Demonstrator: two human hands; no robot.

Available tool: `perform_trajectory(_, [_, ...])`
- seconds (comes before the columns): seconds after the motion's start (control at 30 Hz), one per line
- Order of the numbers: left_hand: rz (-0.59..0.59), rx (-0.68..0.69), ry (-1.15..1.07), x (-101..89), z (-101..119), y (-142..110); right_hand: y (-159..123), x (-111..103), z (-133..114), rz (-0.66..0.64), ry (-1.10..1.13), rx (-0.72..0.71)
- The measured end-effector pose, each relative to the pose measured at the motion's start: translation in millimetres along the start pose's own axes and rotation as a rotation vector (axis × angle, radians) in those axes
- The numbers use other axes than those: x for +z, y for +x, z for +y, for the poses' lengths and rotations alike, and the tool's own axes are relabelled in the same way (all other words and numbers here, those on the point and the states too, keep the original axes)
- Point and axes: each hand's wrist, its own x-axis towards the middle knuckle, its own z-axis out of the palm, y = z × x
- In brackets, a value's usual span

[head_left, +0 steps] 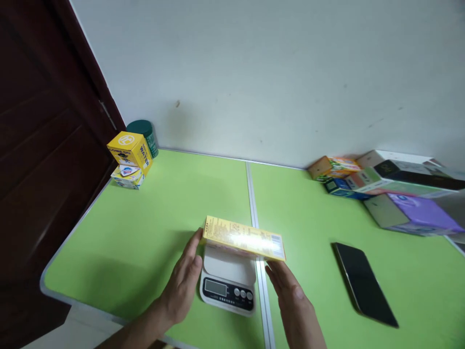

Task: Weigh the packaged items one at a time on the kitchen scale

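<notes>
A long yellow box [244, 238] with fine print and a barcode spans the rear of a small white digital scale [230, 265]. My left hand [182, 281] is against the box's left end, fingers long and thumb apart. At its lower right corner, the fingers of my right hand [292, 300] press in, partly tucked behind it. The box is steadied between both hands; whether its underside rests on the weighing plate is hidden. The scale's grey display [215, 287] shows no readable digits, and round buttons sit beside it.
Two yellow boxes [131, 150] are stacked at the back left before a green-lidded tub [141, 129]. Several cartons, including a purple one [414, 213], lie at the right. A black phone [364, 283] lies on the green table [119, 237], against a wall. A metal seam [252, 194] divides the tabletop.
</notes>
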Motion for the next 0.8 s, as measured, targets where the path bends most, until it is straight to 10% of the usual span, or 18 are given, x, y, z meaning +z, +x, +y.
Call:
perform_trajectory(0.17, [0.156,0.119,0.022,-39.2,14.0,60.3,60.2,59.6,-47.2,-0.155,-0.164,-0.121])
perform_trajectory(0.47, [0.491,0.146,0.092,-115.1,27.6,248.0,239.7,220.8,-70.9,-0.347,-0.262,-0.400])
perform_trajectory(0.8, [0.730,0.115,0.152,-165.5,-2.0,344.4,310.7,297.2,-61.8,-0.394,-0.274,-0.442])
